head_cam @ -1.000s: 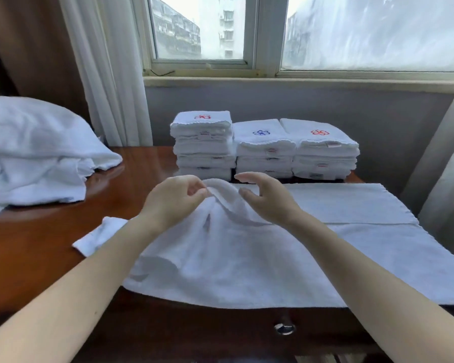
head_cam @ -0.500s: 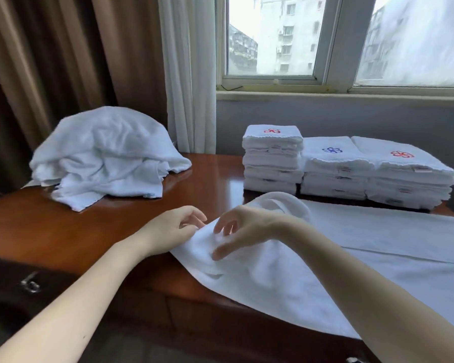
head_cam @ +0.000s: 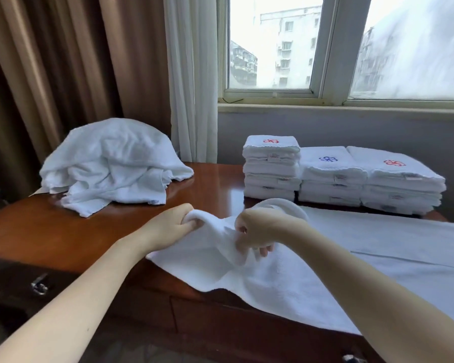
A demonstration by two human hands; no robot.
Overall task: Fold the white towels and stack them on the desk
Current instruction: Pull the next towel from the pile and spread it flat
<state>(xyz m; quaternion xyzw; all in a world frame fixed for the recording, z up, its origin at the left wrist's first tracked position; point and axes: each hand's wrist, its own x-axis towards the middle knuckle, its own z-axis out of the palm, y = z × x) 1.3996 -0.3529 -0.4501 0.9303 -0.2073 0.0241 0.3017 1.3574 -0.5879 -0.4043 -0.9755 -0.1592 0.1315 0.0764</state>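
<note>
Step in hand, as I read it: finding and squaring the left end of the spread towel (head_cam: 286, 281) before the first fold.

- **Left grip** (head_cam: 171, 227): holds a bunched corner with the fingers curled round it, raised just off the counter (head_cam: 215, 183).
- **Right grip** (head_cam: 256, 233): pinches the same stretch of cloth just beside it. It is narrow on the fabric, with the lower fingers hanging loose.
- **Towel position:** it lies across the near right of the counter, with its near edge draped over the front. A looped hump of cloth (head_cam: 290, 205) stands just behind the right grip.

**To do it well:**
- Run the two grips apart along the hem until each has a true corner.
- Pull the edge taut and flatten the hump.
- Fold end to end with the edges matched, smoothing each layer before the next fold.
- Watch the draped part, since its weight could drag the towel off the glossy top.

**Materials:**
- The towel is thick white terry, matte and limp, and holds no shape of its own.
- The counter is polished red-brown wood that reflects the window light and looks slippery.
- Three folded stacks (head_cam: 330, 176) sit at the back under the window. They are neat rectangular blocks with scalloped hems and small labels, with red, blue and red stitched flower marks on top. The left stack is the tallest.
- The unfolded pile (head_cam: 110, 163) sits far left as a crumpled mound, well apart from the hands.
- A metal drawer handle (head_cam: 39, 285) is below the counter edge.
</note>
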